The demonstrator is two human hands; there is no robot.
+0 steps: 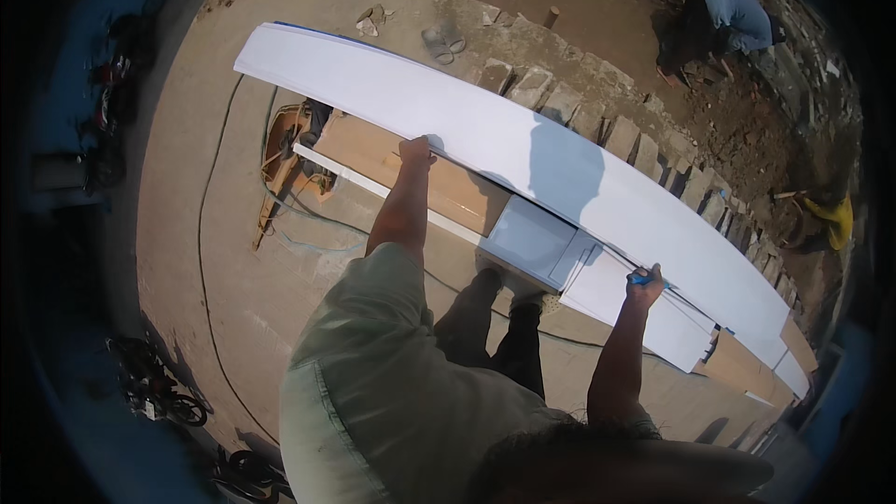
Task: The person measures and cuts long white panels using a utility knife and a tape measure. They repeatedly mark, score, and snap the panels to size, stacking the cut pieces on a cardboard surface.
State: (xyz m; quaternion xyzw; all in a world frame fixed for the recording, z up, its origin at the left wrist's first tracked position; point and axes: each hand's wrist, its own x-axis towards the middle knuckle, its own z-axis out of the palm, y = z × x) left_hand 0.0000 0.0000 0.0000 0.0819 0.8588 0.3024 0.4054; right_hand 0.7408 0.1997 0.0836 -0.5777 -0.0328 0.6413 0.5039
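A long white board (pixel 467 117) stretches from the upper left to the lower right in front of me. My left hand (pixel 417 151) is closed on its near edge, left of centre. My right hand (pixel 644 282) is farther along the same edge, closed around a small blue tool (pixel 640 277); its exact kind is hidden by the fingers. Under and beside the board lie a brown panel (pixel 457 194), a pale blue-grey sheet (pixel 530 235) and a smaller white sheet (pixel 635 311). My shadow falls across the long board.
A wooden crate (pixel 285 145) with tools stands at the left end, near a dark cable (pixel 203 252) on the concrete. Beyond the board are stone blocks (pixel 532 86), sandals (pixel 443 42) and two people bending over dirt. Motorcycles (pixel 154 383) stand at left.
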